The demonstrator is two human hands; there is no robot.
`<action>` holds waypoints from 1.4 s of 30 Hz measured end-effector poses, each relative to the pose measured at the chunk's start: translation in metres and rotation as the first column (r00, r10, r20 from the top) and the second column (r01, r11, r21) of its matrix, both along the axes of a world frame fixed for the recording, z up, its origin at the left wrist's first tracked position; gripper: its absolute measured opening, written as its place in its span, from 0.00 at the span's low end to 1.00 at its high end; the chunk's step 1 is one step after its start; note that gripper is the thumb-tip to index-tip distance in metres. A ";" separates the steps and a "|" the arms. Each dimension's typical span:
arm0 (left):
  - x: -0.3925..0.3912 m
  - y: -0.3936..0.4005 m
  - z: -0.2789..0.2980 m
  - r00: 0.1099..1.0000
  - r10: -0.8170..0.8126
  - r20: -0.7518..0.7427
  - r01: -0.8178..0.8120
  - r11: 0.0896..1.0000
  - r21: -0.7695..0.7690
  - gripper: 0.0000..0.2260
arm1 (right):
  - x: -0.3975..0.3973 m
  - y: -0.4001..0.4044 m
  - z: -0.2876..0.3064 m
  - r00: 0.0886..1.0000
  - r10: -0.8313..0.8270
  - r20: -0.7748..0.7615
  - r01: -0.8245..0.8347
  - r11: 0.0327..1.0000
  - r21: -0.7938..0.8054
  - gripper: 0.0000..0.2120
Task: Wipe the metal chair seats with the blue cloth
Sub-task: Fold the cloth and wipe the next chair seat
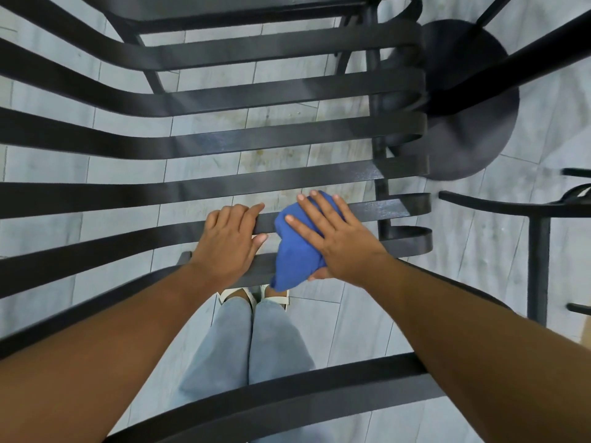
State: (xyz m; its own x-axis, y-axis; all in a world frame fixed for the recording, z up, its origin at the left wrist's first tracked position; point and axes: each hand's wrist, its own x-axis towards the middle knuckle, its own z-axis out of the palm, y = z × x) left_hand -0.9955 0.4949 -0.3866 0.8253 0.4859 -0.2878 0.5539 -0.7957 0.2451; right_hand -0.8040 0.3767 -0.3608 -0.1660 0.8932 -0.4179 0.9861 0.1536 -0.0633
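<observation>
One black metal chair seat of flat slats fills the view, and two hands work on it. The right hand lies flat with fingers straight and spread, pressing the single blue cloth onto a slat. Just beside it, the left hand curls round the neighbouring stretch of slat, thumb underneath. Beyond the right hand's fingertips stands one round table base.

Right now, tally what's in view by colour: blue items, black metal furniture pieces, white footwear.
Blue: 1, the blue cloth under the right hand.
Black metal: 3, the slatted chair whose slat the left hand grips, a round table base, and part of another chair.
White: 2 sandals.
Total: 6.
</observation>
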 end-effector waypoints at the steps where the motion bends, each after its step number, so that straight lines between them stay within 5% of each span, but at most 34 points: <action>1: 0.001 -0.001 0.001 1.000 0.015 -0.016 -0.015 1.000 -0.007 0.25 | 0.008 -0.005 0.001 1.000 -0.003 -0.007 0.003 1.000 -0.002 0.51; 8: 0.023 -0.018 0.006 0.999 0.032 0.024 -0.031 0.997 -0.072 0.24 | 0.040 -0.032 0.010 0.993 -0.106 0.050 0.109 0.992 -0.058 0.42; 15: 0.035 -0.026 0.013 0.995 0.081 -0.059 -0.089 0.986 -0.145 0.26 | 0.044 -0.044 0.017 0.939 -0.330 0.095 0.340 0.933 -0.121 0.49; 17: 0.037 -0.027 0.014 0.994 0.092 -0.060 -0.100 0.985 -0.138 0.26 | 0.034 -0.035 0.022 0.915 -0.377 0.146 0.402 0.886 -0.231 0.59; 21: 0.044 -0.031 0.014 0.996 0.073 -0.041 -0.077 0.991 -0.108 0.25 | 0.011 -0.017 0.024 0.837 -0.490 0.243 0.547 0.732 -0.406 0.59; 28: 0.051 -0.035 0.014 0.995 0.073 -0.073 -0.082 0.989 -0.123 0.24 | 0.043 -0.032 0.037 0.864 -0.465 0.194 0.500 0.748 -0.435 0.54; 37: 0.049 -0.028 0.023 0.993 0.083 -0.086 -0.105 0.948 -0.299 0.21 | 0.037 -0.025 0.046 0.782 -0.560 0.275 0.615 0.617 -0.491 0.53; 42: 0.037 -0.015 0.040 0.928 0.365 0.078 -0.283 0.825 -0.490 0.18 | -0.006 -0.004 0.039 0.823 -0.516 0.237 0.561 0.673 -0.482 0.51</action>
State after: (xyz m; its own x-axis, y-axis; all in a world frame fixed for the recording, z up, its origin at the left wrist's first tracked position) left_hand -0.9589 0.4797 -0.3463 0.6980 0.5772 -0.4239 0.6798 -0.3481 0.6455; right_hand -0.8095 0.3729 -0.3214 0.3272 0.4658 -0.8222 0.8922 -0.4389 0.1064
